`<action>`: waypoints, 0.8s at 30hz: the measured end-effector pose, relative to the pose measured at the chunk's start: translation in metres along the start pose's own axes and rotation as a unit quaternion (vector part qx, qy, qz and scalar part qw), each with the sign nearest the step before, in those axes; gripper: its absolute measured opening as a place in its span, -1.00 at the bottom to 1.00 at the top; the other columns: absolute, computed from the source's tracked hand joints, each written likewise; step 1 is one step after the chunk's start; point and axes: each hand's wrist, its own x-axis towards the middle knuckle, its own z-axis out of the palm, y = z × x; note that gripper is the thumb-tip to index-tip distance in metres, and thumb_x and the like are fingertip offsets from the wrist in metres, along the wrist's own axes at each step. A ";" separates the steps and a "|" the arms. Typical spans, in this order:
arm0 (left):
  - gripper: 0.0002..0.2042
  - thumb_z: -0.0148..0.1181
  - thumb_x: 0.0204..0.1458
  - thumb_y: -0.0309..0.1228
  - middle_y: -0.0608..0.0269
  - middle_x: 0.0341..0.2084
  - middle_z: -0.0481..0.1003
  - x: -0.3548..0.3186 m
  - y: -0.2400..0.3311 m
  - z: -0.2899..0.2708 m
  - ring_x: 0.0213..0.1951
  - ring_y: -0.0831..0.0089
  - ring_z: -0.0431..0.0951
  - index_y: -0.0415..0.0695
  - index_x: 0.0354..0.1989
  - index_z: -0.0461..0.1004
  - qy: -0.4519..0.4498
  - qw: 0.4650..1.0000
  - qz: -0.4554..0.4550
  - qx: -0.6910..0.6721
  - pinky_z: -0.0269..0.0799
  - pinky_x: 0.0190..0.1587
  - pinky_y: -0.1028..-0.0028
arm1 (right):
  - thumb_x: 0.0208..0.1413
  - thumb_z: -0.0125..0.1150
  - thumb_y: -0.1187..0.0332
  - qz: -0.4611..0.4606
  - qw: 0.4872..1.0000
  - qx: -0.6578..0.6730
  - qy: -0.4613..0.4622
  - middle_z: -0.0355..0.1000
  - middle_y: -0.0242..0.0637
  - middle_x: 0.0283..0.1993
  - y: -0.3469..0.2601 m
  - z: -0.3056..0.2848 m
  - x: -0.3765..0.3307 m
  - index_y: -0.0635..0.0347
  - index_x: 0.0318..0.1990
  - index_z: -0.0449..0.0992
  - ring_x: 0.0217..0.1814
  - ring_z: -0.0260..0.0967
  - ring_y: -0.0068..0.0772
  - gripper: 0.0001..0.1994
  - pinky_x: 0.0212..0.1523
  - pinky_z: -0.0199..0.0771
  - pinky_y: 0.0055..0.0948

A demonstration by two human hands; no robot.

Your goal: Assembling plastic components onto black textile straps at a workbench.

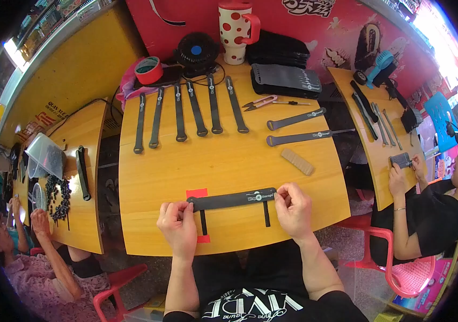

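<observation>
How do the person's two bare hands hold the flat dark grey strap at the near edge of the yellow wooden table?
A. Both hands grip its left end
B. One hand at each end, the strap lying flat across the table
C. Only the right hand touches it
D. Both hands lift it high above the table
B: the left hand pinches the left end of the flat dark grey strap and the right hand its right end, while it lies on the yellow wooden table.

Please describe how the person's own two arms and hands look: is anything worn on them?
Both forearms come in from the lower edge and are bare; no gloves, and no watch or bracelet shows. The left hand and right hand are bare, and I cannot make out any ring. Short black sleeves begin near the elbows, part of a black shirt with white lettering on the chest.
</observation>
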 end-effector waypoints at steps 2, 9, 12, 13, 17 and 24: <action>-0.94 0.23 -0.07 -0.69 0.20 -0.56 0.37 0.000 -0.001 -0.003 -0.61 0.50 0.32 -0.31 -0.48 0.47 0.001 1.000 0.016 0.007 0.21 -0.54 0.49 | -0.05 0.19 0.67 -0.005 1.000 -0.006 0.003 0.35 -0.26 -0.52 -0.002 0.001 0.000 0.25 -0.40 0.37 -0.58 0.36 -0.38 -0.85 -0.56 0.31 -0.45; -0.95 0.22 -0.07 -0.69 0.18 -0.55 0.38 0.000 0.002 -0.002 -0.61 0.46 0.34 -0.31 -0.48 0.47 -0.001 1.000 0.018 -0.002 0.23 -0.54 0.48 | -0.06 0.20 0.65 -0.002 1.000 -0.022 0.013 0.35 -0.22 -0.50 0.001 0.002 -0.001 0.24 -0.41 0.36 -0.55 0.37 -0.28 -0.85 -0.52 0.33 -0.37; -0.95 0.22 -0.07 -0.68 0.16 -0.55 0.39 0.000 0.002 -0.002 -0.61 0.45 0.35 -0.31 -0.48 0.48 0.010 0.999 0.041 0.003 0.24 -0.53 0.47 | -0.06 0.19 0.64 -0.011 0.999 -0.033 0.017 0.35 -0.22 -0.50 0.002 0.004 -0.002 0.24 -0.42 0.36 -0.54 0.37 -0.27 -0.86 -0.52 0.33 -0.35; -0.95 0.22 -0.08 -0.68 0.16 -0.55 0.39 0.000 0.003 -0.003 -0.61 0.44 0.35 -0.31 -0.48 0.48 0.008 1.000 0.029 -0.004 0.25 -0.53 0.46 | -0.06 0.19 0.64 -0.013 0.999 -0.031 0.017 0.35 -0.22 -0.50 0.002 0.005 -0.001 0.24 -0.42 0.36 -0.54 0.37 -0.27 -0.86 -0.52 0.33 -0.35; -0.96 0.22 -0.08 -0.68 0.13 -0.55 0.39 0.000 0.003 -0.003 -0.60 0.40 0.37 -0.32 -0.49 0.49 0.009 0.999 0.037 0.008 0.28 -0.52 0.43 | -0.06 0.19 0.65 -0.024 0.999 -0.031 0.030 0.34 -0.24 -0.52 0.001 0.005 -0.001 0.27 -0.44 0.37 -0.56 0.34 -0.37 -0.88 -0.53 0.30 -0.41; -0.97 0.21 -0.06 -0.65 0.09 -0.56 0.40 0.000 -0.007 -0.006 -0.56 0.35 0.42 -0.34 -0.48 0.49 -0.003 1.000 0.022 -0.013 0.32 -0.48 0.43 | -0.06 0.17 0.64 -0.044 0.999 -0.020 0.022 0.36 -0.15 -0.46 0.005 0.005 -0.004 0.29 -0.43 0.36 -0.49 0.37 -0.16 -0.89 -0.48 0.33 -0.31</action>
